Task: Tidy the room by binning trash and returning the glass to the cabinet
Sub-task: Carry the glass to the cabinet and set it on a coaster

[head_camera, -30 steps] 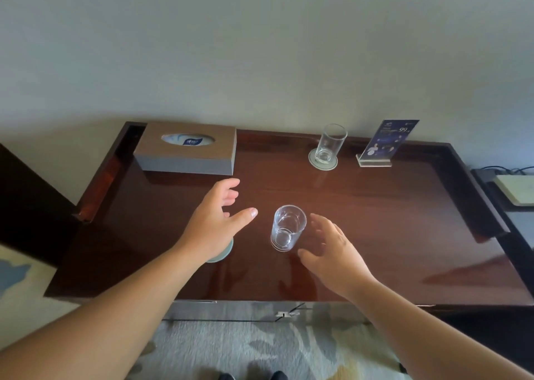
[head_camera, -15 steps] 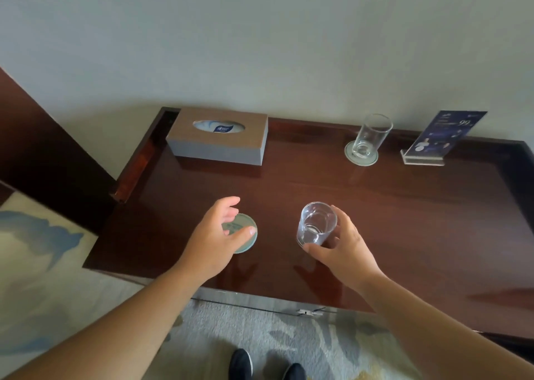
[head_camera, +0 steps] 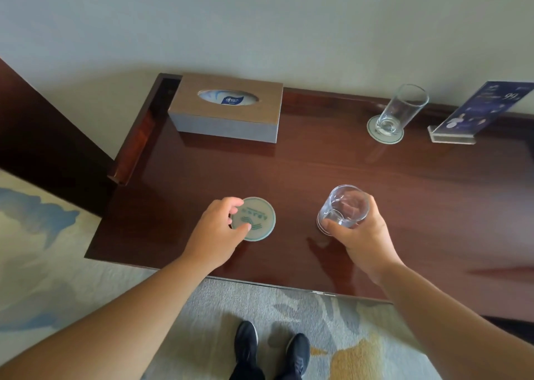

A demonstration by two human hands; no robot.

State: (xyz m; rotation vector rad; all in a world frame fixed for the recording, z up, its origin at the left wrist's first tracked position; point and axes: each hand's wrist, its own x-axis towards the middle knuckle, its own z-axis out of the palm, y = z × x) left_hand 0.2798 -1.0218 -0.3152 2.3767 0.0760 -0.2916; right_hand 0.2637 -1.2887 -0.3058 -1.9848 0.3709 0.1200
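one clear tumbler (head_camera: 344, 206), tilted, is nearer than the tissue box (head_camera: 228, 111) and to its right, held by the right hand (head_camera: 364, 235), fingers (head_camera: 374, 215) curled round it. straight before the box, the left hand (head_camera: 213, 235) pinches a round coaster (head_camera: 257, 219) on the desk (head_camera: 318, 163).

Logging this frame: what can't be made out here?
Head view:
- sign card: right end cut off by the frame edge; print too small to read.
- near coaster: left edge hidden under the left hand.
- held glass: lower side hidden by the right hand; touching the table or lifted, unclear.
- bin, cabinet: out of frame.
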